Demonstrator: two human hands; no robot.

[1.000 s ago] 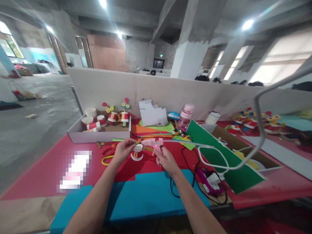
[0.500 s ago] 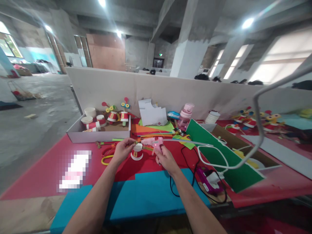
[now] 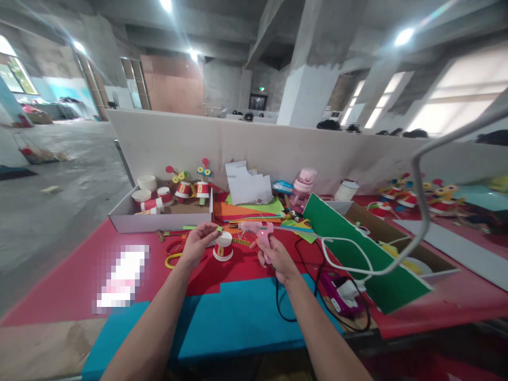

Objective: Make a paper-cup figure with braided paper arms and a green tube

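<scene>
My left hand [image 3: 195, 245] hovers just left of an upturned white paper cup with a red band [image 3: 223, 247] on the red table cover. Its thumb and forefinger are pinched together above the cup's left side; what they hold is too small to name. My right hand [image 3: 278, 260] is wrapped round the grip of a pink glue gun [image 3: 259, 232], whose red light is on. The nozzle points left toward the cup, a short gap away. A thin striped pipe cleaner [image 3: 238, 241] lies between cup and gun.
A white box [image 3: 159, 222] at back left holds cups and finished paper figures. Coloured sheets [image 3: 254, 209], a pink bottle [image 3: 304, 188], a green board [image 3: 357, 248], a purple device with black cord [image 3: 339, 296], yellow scissors [image 3: 174, 260] and blue foam [image 3: 238, 312] surround the hands.
My right hand has drawn the glue gun back to the right, away from the cup. My left hand has risen slightly and loosened above the cup's left side.
</scene>
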